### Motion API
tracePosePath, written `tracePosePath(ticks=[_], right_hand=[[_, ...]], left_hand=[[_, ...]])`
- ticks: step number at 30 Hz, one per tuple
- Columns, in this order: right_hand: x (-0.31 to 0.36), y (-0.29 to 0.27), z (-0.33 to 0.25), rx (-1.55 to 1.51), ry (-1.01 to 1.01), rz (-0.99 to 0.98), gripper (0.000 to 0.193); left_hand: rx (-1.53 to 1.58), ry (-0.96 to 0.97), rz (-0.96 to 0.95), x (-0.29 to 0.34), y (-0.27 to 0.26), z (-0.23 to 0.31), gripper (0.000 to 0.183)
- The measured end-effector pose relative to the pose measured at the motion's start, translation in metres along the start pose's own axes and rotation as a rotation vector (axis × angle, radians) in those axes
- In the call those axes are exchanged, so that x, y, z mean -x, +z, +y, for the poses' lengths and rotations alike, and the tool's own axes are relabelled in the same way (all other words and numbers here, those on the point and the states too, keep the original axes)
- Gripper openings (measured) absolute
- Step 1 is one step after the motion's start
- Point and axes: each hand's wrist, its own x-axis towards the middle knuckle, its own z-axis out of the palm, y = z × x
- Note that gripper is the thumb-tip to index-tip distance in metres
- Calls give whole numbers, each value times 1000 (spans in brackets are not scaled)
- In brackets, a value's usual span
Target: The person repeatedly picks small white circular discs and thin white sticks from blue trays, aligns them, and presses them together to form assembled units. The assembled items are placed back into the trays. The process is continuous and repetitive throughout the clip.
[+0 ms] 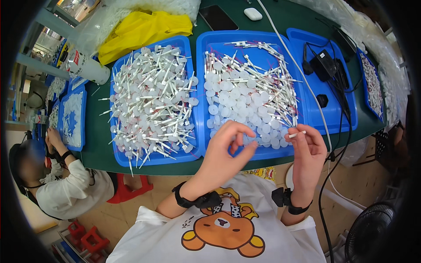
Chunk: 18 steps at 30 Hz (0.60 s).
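Observation:
My left hand (230, 147) is curled over the front of the middle blue tray (200, 96), thumb and forefinger closing on a translucent disc (248, 140). To its right, my right hand (310, 147) pinches a small white stick-like part (297, 134) between thumb and fingertips. A gap separates the two hands. Loose translucent discs (237, 105) fill the tray's left and front. Thin white sticks with reddish wires (274, 72) lie along its back and right. The left blue tray (115, 151) is heaped with discs joined to white sticks (151, 105).
A right-hand blue tray (322, 120) holds a black power adapter (323, 65) and cables. A white cable (302, 72) crosses the table. Behind lie a yellow bag (142, 33), a phone (218, 18) and a white case (253, 14). A co-worker (72, 184) sits at left; a black fan (370, 232) stands lower right.

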Motion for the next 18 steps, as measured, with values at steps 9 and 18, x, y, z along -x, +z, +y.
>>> tracePosePath(ticks=[9,18], right_hand=[[11,-18,1,-1,22,-29,20],[11,-15,5,-6,1,14,16]], left_hand=[[-823,296,-38,-13,14,-14,14],[-775,282,-60,-10,5,-9,13]])
